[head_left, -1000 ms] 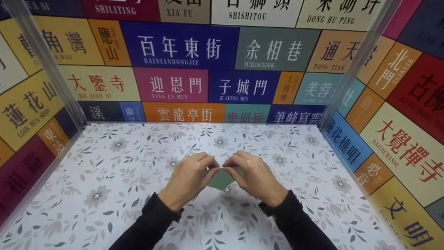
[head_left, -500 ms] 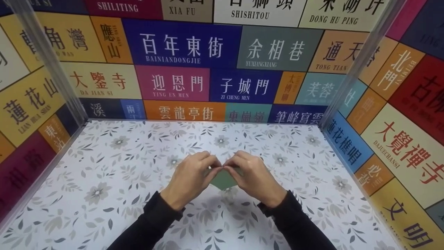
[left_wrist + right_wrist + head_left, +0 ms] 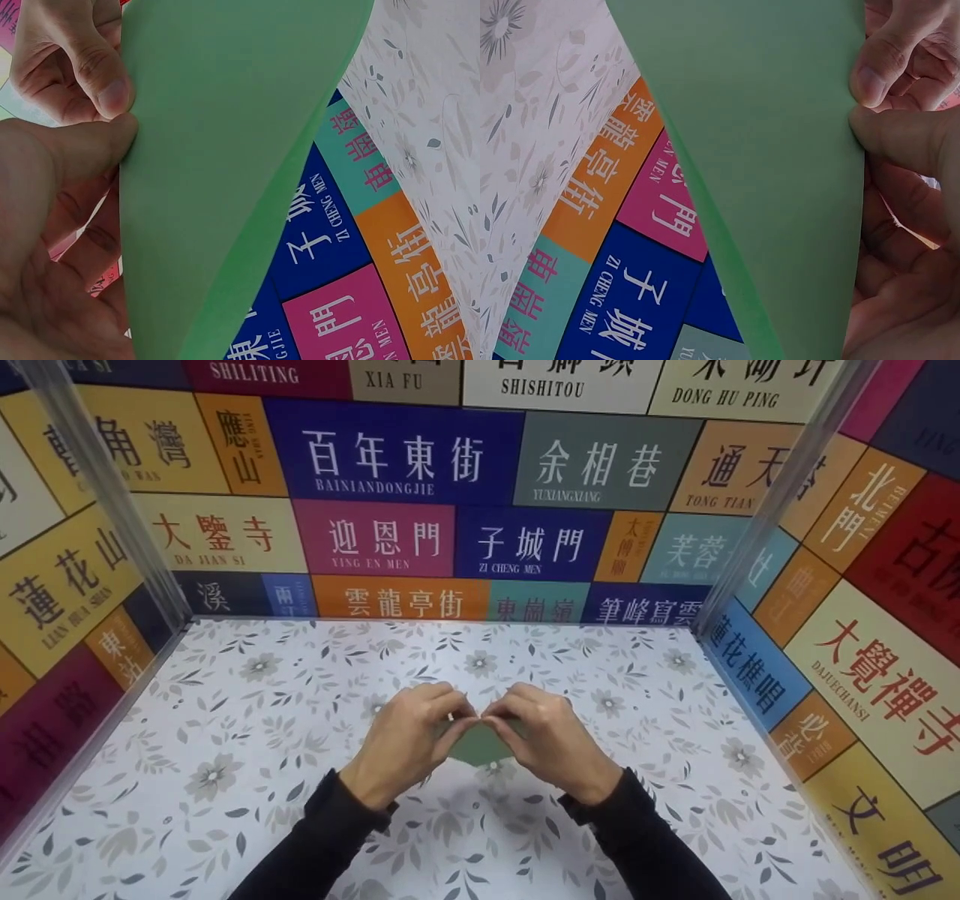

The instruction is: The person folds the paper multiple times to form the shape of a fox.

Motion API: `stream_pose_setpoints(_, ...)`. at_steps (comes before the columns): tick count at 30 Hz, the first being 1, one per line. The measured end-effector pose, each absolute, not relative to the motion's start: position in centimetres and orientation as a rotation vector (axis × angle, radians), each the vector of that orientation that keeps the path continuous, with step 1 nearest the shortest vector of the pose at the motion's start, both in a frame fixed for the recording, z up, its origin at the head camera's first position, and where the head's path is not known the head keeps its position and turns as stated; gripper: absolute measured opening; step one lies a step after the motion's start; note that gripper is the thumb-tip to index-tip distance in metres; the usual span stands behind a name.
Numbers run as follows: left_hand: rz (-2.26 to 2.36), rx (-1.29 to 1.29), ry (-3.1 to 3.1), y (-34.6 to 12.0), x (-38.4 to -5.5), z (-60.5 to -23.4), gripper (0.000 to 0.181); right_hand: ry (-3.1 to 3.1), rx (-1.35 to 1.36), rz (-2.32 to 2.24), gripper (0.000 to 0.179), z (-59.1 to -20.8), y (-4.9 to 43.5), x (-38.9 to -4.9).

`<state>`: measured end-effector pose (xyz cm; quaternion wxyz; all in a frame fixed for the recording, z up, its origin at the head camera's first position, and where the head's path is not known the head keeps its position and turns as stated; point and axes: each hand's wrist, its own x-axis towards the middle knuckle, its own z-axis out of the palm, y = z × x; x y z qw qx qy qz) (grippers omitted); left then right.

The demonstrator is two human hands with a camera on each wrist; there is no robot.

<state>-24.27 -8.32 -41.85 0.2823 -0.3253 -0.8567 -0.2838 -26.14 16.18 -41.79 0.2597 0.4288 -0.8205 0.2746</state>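
Between my two hands hangs a sheet of green paper (image 3: 481, 748), folded over into a pointed shape with layers parted at the slanting edge in both wrist views. My left hand (image 3: 411, 739) pinches its top edge between thumb and fingers. Right beside it, my right hand (image 3: 553, 741) pinches the same edge, the thumbs almost meeting. In the left wrist view the green paper (image 3: 225, 135) covers much of the frame, the left thumb (image 3: 86, 146) pressing on its edge. The right wrist view has the green paper (image 3: 757, 127) with the right thumb (image 3: 904, 139) on it.
A white tabletop (image 3: 247, 825) with a grey flower-and-leaf print lies beneath the hands. Colourful sign panels (image 3: 397, 457) stand along the back, with more at the left and right sides. Clear strips (image 3: 780, 487) run up the corners.
Both hands keep their pinch on the green paper at nearly the same place. The thumbs have come slightly closer together, and the head view has shifted a little.
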Motion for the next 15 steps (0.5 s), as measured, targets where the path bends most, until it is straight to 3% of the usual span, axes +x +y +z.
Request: stream_pose_setpoints(15,-0.718,-0.795,-2.327,-9.6,-24.6,-41.2,0.008,-2.258,1.107,0.837,0.003,-41.7,17.6,-27.2)
